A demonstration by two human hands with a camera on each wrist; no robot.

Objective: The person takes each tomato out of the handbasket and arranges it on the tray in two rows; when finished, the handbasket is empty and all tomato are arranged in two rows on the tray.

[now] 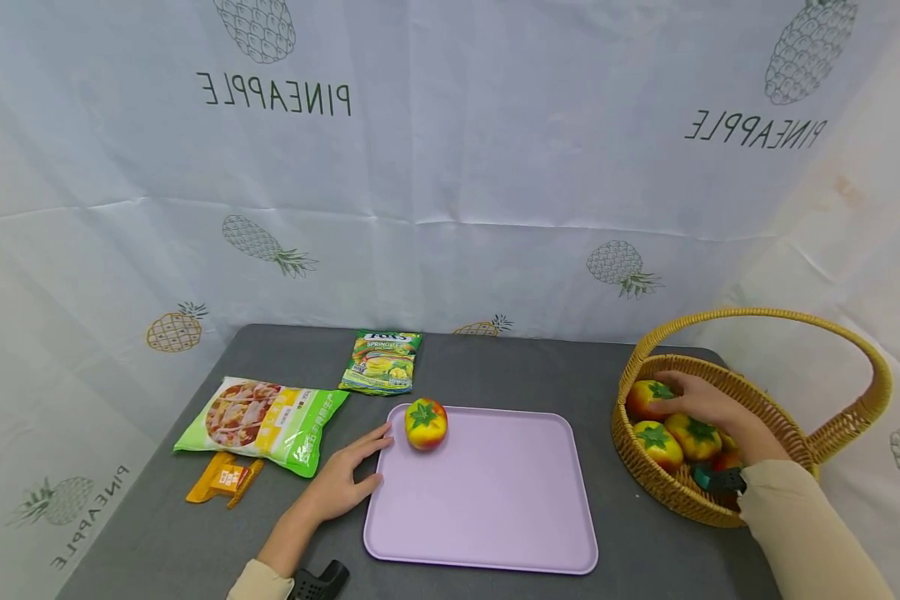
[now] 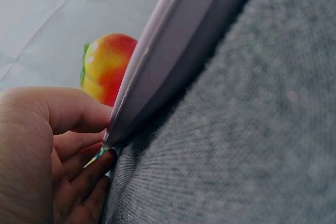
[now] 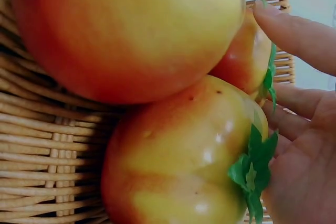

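Your left hand (image 1: 345,481) rests flat, fingers straight, against the tray's (image 1: 487,517) near-left edge; your right hand (image 1: 701,406) curls round a far tomato (image 1: 642,397) in the basket (image 1: 832,417).

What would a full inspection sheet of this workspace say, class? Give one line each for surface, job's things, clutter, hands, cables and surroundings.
Surface: grey table, cloth-like weave in the left wrist view.
Job's things: lilac tray with one tomato at its far left corner; wicker basket with a hoop handle, holding several more tomatoes.
Clutter: large green snack bag, small green packet, orange wrapper, all left of the tray.
Hands: left hand rests flat at the tray's left edge; right hand reaches into the basket, fingers on the farthest tomato.
Cables: nothing seen.
Surroundings: white pineapple-print backdrop behind and beside the table.
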